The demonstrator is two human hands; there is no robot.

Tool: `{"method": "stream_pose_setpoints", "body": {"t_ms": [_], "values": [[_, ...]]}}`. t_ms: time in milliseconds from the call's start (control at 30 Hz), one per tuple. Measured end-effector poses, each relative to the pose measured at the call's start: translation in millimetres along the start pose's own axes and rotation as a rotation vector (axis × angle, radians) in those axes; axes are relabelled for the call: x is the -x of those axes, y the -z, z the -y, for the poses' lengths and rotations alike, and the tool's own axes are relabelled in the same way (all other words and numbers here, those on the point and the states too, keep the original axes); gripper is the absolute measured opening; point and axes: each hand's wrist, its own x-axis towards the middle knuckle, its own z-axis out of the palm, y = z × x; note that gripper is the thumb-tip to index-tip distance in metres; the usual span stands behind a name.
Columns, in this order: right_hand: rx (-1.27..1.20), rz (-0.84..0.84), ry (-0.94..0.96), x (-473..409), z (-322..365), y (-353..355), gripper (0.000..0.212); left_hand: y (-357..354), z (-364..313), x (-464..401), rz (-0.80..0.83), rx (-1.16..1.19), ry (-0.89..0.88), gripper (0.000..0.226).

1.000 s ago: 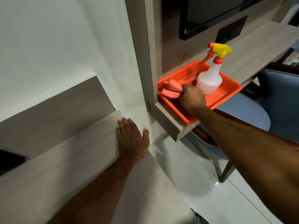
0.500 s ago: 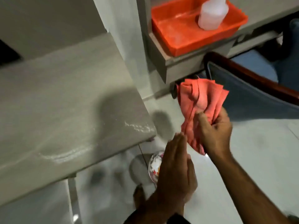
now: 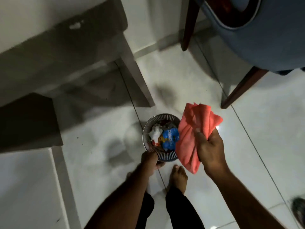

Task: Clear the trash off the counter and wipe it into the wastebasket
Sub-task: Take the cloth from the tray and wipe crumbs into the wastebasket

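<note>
Pink cloth [image 3: 196, 134] is bunched up in the right hand [image 3: 209, 151], w/ fingers closed tight around its lower part, and the rest of it sticks up and hangs down in soft folds. It is held in the air, just right of the wastebasket [image 3: 160, 156] and partly in front of its right edge. That basket is small, round and grey w/ slots in its wall, and it stands on the white tile floor [image 3: 264, 146], near the middle of the view. Inside it sits trash: a crumpled white paper [image 3: 155, 132] on the left and a shiny blue wrapper [image 3: 170, 139] w/ some yellow beside it. The left hand [image 3: 151, 160] is down at the near rim of the basket w/ fingers curled over the edge, so it has hold of the rim. Two bare feet stand on the tiles close to the basket; the right foot [image 3: 179, 176] is plain to see, the other is mostly hidden by the left arm. The grey surface [image 3: 62, 52] is up at the far left, blurry, w/ a small pale speck on it, can't tell what. A blue chair [image 3: 264, 38] w/ dark wood legs is at the far right.
</note>
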Motion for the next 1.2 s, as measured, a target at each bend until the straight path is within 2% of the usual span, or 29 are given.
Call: {"method": "stream_pose_setpoints", "body": {"t_ms": [100, 167, 300, 400, 467, 567, 633, 700, 767, 833, 933, 1000, 1067, 1200], "values": [[0.000, 0.063, -0.009, 27, 24, 19, 0.026, 4, -12, 12, -0.023, 0.039, -0.029, 0.023], [0.009, 0.083, 0.022, 50, 57, 35, 0.031, 19, -19, 49, -0.061, -0.002, -0.065, 0.033], [0.039, 0.127, 0.145, 101, 155, 52, 0.057, 74, -32, 167, -0.064, 0.068, -0.075, 0.030], [0.068, 0.065, 0.231, 154, 244, 49, 0.047, 120, -50, 273, 0.001, 0.162, -0.125, 0.028], [0.091, 0.014, 0.356, 185, 303, 46, 0.045, 144, -64, 334, 0.043, 0.221, -0.190, 0.028], [0.177, 0.003, 0.629, 212, 378, 32, 0.042, 176, -76, 394, 0.029, 0.250, -0.250, 0.039], [0.340, -0.008, 0.884, 209, 413, 11, 0.048, 189, -82, 418, 0.008, 0.269, -0.261, 0.043], [0.522, -0.006, 1.143, 185, 443, -21, 0.043, 199, -82, 431, -0.004, 0.304, -0.276, 0.042], [0.717, 0.095, 1.297, 148, 471, -58, 0.039, 202, -80, 432, -0.025, 0.301, -0.279, 0.041], [0.979, 0.305, 1.292, 102, 481, -94, 0.037, 200, -78, 427, -0.053, 0.287, -0.266, 0.037], [1.357, 0.543, 1.134, 46, 456, -129, 0.046, 189, -74, 417, -0.087, 0.308, -0.276, 0.022], [1.349, 0.572, 1.137, 26, 433, -133, 0.053, 177, -75, 411, -0.105, 0.313, -0.256, 0.020], [1.312, 0.563, 1.166, 29, 418, -125, 0.058, 162, -76, 407, -0.089, 0.301, -0.207, 0.027], [1.174, 0.563, 1.238, 93, 365, -70, 0.062, 136, -73, 421, -0.075, 0.310, -0.143, 0.029]]}}
